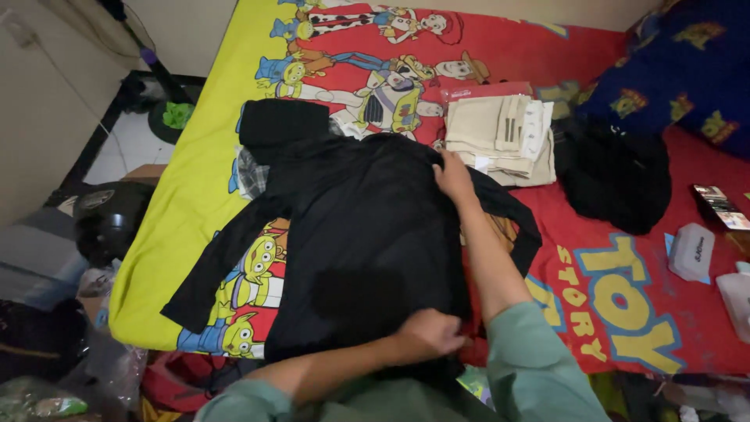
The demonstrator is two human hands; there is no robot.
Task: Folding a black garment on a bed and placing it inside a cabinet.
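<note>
Black shirt (367, 234), hem under left hand (428, 334)

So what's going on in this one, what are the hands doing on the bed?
A person in green sleeves is handling a black long-sleeved shirt spread flat on a bed with a cartoon-print sheet. The right hand presses on the shirt's upper edge near the collar, while the left hand grips its lower hem at the bed's near edge. Both shirt sleeves lie stretched out to the sides. Further back sit a stack of folded beige clothes, a folded black garment and a loose black pile.
</note>
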